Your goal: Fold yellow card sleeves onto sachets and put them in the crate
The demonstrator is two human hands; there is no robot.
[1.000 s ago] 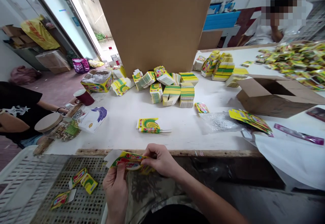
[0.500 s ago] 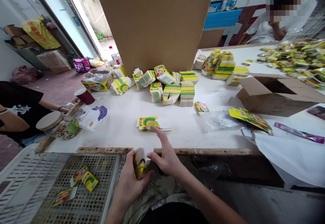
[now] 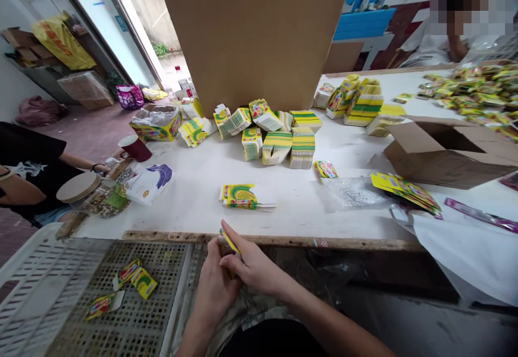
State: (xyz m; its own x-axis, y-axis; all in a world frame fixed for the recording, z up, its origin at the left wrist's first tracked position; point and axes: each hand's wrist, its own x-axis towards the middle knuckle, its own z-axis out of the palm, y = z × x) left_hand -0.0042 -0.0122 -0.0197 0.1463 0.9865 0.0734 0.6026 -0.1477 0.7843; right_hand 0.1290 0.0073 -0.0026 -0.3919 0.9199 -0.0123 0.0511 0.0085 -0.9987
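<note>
Hands meet just below the near edge of the bench (image 3: 283,222), both pressed onto one flattened yellow carton (image 3: 229,241). Left hand (image 3: 213,287) closes its grip from beneath, fingers wrapped about the lower part of the carton; right hand (image 3: 251,265) lies over it from the right, thumb and forefinger pinching the upper edge, which shows edge-on as a thin yellow strip. On the bench just beyond the hands lies a small stack of flat cartons (image 3: 239,195), apart from both hands. Farther back stand bundles of cartons (image 3: 279,143) in front of a tall cardboard box (image 3: 254,33). To the left of the hands a white plastic crate (image 3: 81,297) holds three loose cartons (image 3: 133,278). An open brown box (image 3: 445,152) sits at the right of the bench. Another person in a black shirt (image 3: 28,162) sits at the left end.
</note>
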